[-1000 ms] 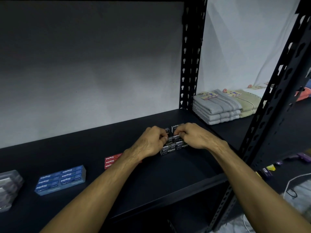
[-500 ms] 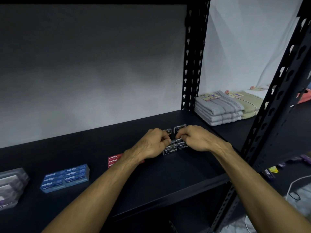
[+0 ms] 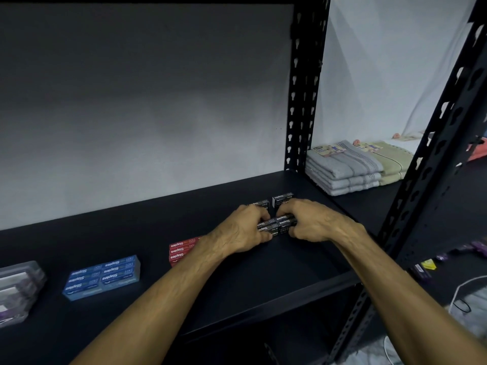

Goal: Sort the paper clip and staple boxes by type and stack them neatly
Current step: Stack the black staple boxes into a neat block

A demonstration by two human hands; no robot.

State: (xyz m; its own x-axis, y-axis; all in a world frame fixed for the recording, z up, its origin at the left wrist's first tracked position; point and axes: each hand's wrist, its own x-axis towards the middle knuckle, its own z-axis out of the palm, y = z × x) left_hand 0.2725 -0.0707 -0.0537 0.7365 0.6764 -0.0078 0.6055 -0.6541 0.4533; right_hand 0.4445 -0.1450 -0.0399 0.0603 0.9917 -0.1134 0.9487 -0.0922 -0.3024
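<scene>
- Between left hand (image 3: 243,227) and right hand (image 3: 313,219): black staple boxes (image 3: 276,227) on shelf (image 3: 263,275), fingers of both curled, pinching the stack's ends.
- Left of hands: red boxes (image 3: 181,250), blue boxes (image 3: 102,276) already grouped; clear cases (image 3: 18,291) farthest.
- Behind hands: two black boxes (image 3: 282,199) unstacked.
- Small rectangular printed cardboard.

A stockroom or shop storage corner fitted with slotted metal racking.

A black shelf (image 3: 131,325) on perforated steel uprights (image 3: 303,101) fills the frame, backed by a plain grey wall (image 3: 131,101). Retail goods lie grouped on it: blue staple boxes (image 3: 102,276) at lower left, red staple boxes (image 3: 181,250) near the centre, black staple boxes (image 3: 276,225) right of centre, and clear plastic packs (image 3: 15,291) at the left edge. Folded towels (image 3: 345,169) with paper labels sit at right, before white sheeting (image 3: 382,75).
</scene>
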